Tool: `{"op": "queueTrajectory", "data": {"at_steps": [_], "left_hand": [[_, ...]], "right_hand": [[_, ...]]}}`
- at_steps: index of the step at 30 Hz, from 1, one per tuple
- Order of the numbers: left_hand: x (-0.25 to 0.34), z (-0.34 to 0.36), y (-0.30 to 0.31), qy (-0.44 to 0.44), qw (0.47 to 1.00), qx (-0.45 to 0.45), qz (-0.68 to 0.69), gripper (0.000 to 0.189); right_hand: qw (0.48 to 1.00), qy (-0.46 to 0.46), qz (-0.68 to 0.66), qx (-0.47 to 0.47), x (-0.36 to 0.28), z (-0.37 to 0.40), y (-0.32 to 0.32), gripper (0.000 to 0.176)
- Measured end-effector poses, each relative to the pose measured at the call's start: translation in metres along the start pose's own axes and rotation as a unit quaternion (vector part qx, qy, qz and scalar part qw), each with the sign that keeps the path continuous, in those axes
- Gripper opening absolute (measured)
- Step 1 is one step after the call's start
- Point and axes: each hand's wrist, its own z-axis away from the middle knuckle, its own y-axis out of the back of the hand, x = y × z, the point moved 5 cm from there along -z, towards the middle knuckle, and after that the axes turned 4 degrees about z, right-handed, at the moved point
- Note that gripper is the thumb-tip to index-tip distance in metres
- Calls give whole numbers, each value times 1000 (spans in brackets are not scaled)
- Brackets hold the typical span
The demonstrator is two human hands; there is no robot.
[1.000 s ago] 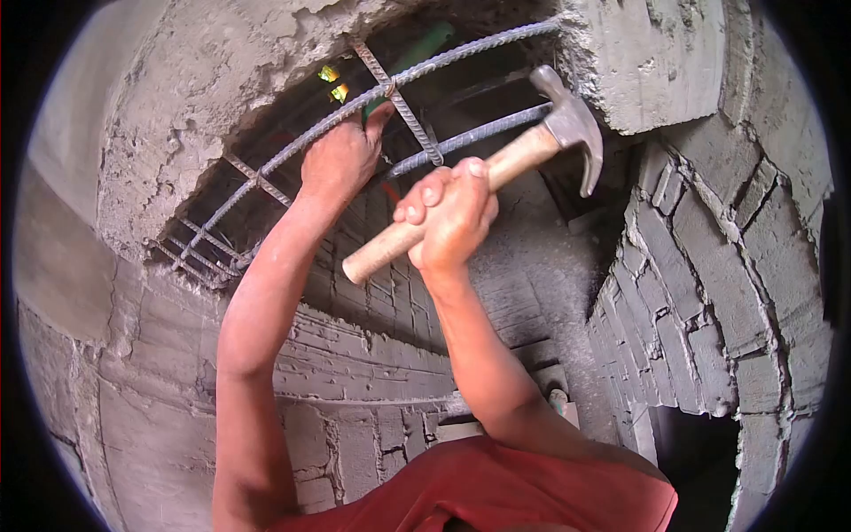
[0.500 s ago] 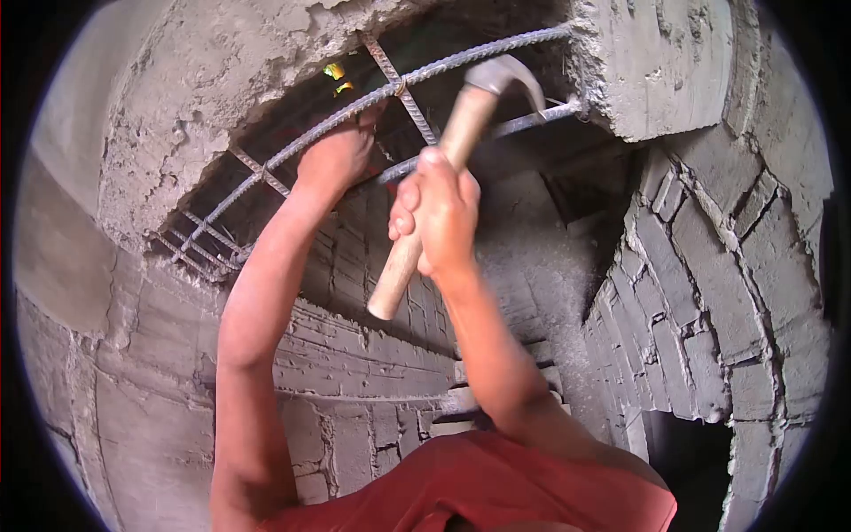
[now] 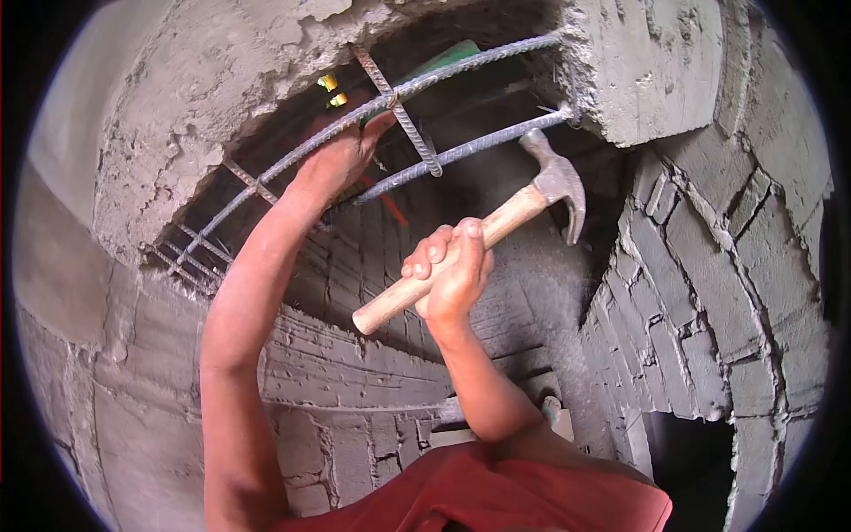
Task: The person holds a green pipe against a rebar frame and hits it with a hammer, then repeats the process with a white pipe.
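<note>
Your right hand [image 3: 461, 285] is wrapped around the wooden handle of the hammer [image 3: 512, 218], fingers closed near its middle. Your left hand [image 3: 337, 167] sits to the far left, partly behind the upper bar [image 3: 483, 57], with the thumb showing beside the cross bar [image 3: 413, 131]; you cannot tell from here what its fingers hold. A green thing [image 3: 452, 55] shows beyond it.

The hammer is right of centre, on the near side of the lower bar [image 3: 496, 138], its metal head [image 3: 557, 180] pointing far and right, the butt near and left. Expect it to be stiff and sturdy, with most of its weight in the head. The bare wood looks smooth, so dust or sweat could make it slip; a hold closer to the butt should give more swing, your present one more control.

Compared with half a second ago, the hammer is nearer you, its head tipped farther right and its handle less upright. The green thing, out of sight then, now shows.
</note>
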Motion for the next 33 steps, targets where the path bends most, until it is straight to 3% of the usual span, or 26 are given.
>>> {"op": "queueTrajectory", "data": {"at_steps": [4, 6, 7, 10, 13, 15, 19, 23, 27, 30, 33], "left_hand": [[-1, 2, -5, -31, 999, 8, -21, 32], [-9, -1, -18, 41, 996, -75, -22, 34], [-2, -2, -14, -52, 998, 21, -28, 36], [-2, 2, -7, -28, 1000, 13, 1, 32], [-2, 3, 4, 8, 999, -31, 29, 28], [-9, 2, -1, 39, 990, -121, 60, 30], [-13, 3, -12, -57, 985, -27, 163, 28], [-17, 1, -19, -76, 987, 17, 143, 32], [-14, 1, -7, -7, 998, 21, 52, 34], [-13, 4, -9, -3, 1000, 21, 22, 30], [-12, 5, -10, 18, 995, 24, 95, 30]], "right_hand": [[1000, 11, 13, -20, 5, 11, 3, 17], [998, 45, 8, -41, 5, 15, 3, 15], [998, 47, 11, -46, 6, 15, 5, 15], [988, 106, 82, -75, 3, 16, 12, 15], [986, 117, 93, -78, 1, 19, 16, 14], [986, 113, 100, -67, 2, 19, 20, 15], [988, 106, 107, -40, 4, 22, 23, 18], [980, 97, 155, -75, 8, 18, 31, 19], [979, 121, 144, -76, 0, 12, 27, 18], [981, 119, 143, -62, -6, 9, 29, 17], [982, 113, 141, -56, -9, 5, 35, 15]]}}
